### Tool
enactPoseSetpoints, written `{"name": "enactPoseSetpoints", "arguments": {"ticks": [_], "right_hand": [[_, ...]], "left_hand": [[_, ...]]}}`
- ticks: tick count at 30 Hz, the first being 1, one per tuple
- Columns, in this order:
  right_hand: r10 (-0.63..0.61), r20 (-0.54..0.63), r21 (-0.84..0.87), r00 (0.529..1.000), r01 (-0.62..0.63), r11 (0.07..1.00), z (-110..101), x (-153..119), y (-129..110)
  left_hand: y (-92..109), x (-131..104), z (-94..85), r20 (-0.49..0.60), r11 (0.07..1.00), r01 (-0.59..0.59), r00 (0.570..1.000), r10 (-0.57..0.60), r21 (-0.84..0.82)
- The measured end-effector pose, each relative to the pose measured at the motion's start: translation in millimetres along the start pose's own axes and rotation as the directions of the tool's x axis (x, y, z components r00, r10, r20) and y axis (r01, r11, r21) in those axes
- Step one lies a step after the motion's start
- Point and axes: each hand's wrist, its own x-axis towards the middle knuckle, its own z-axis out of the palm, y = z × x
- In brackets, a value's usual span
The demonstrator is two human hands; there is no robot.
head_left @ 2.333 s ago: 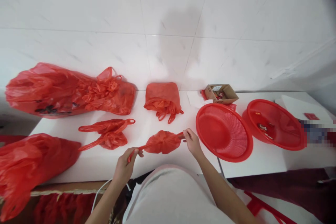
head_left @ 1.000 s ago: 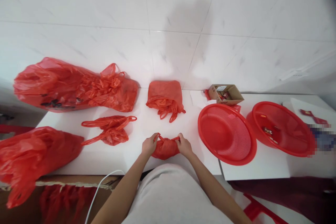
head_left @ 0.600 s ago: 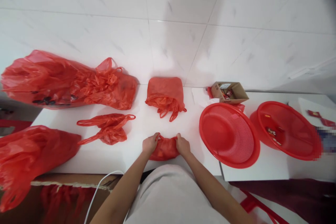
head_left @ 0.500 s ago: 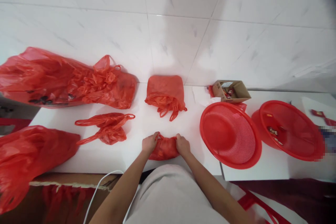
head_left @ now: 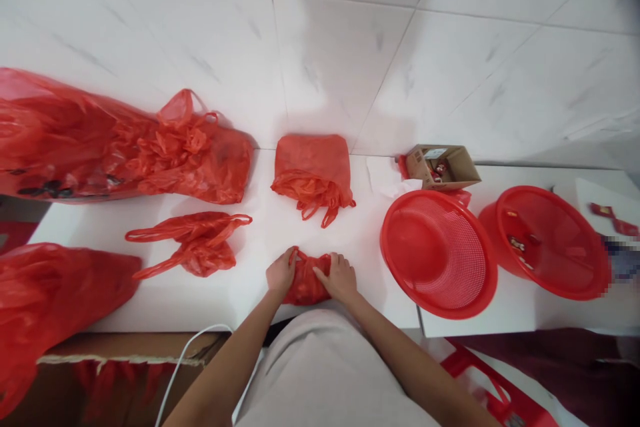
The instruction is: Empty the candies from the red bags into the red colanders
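Note:
A small red plastic bag (head_left: 307, 283) lies at the front edge of the white table, close to my body. My left hand (head_left: 281, 275) grips its left side with closed fingers. On its right side, my right hand (head_left: 340, 278) holds the plastic, thumb reaching over the bag's top. What the bag contains is hidden. Farther back stands a flat red bag (head_left: 313, 163) with its handles toward me. A crumpled red bag (head_left: 200, 243) with long handles lies to the left of my hands.
Large red bags (head_left: 195, 160) and a filled red bag (head_left: 75, 287) are at the left. To the right are a red mesh basket (head_left: 425, 247), a red basin (head_left: 555, 240) with small packets, and an open cardboard box (head_left: 465, 167). The tiled wall rises behind.
My right hand has shifted from the bag's corner onto its upper right part, fingers spread a little more over it. The bag looks more bunched. The view has moved slightly.

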Motion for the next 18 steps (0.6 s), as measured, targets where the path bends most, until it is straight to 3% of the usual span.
{"name": "enactPoseSetpoints", "arguments": {"ticks": [4, 7, 12, 18], "right_hand": [[-0.072, -0.024, -0.039, 0.997, 0.071, 0.997, 8.4, -3.5, -0.1], [-0.108, -0.031, -0.059, 0.994, 0.106, 0.993, 11.7, 5.2, 2.2], [-0.156, -0.019, -0.079, 0.988, 0.154, 0.985, 10.9, 21.9, 7.2], [-0.200, -0.005, -0.076, 0.980, 0.199, 0.977, 12.4, 28.4, 12.3]], "left_hand": [[14.6, -12.7, 7.3, -0.092, 0.999, 0.035, 0.995, -0.035, 0.006], [18.9, -16.3, 13.9, -0.090, 0.999, -0.018, 0.996, 0.021, 0.033], [9.5, -3.8, 11.8, -0.050, 0.981, -0.168, 0.984, 0.173, 0.096], [2.9, 10.8, 8.1, -0.038, 0.968, -0.229, 0.971, 0.234, 0.101]]}}
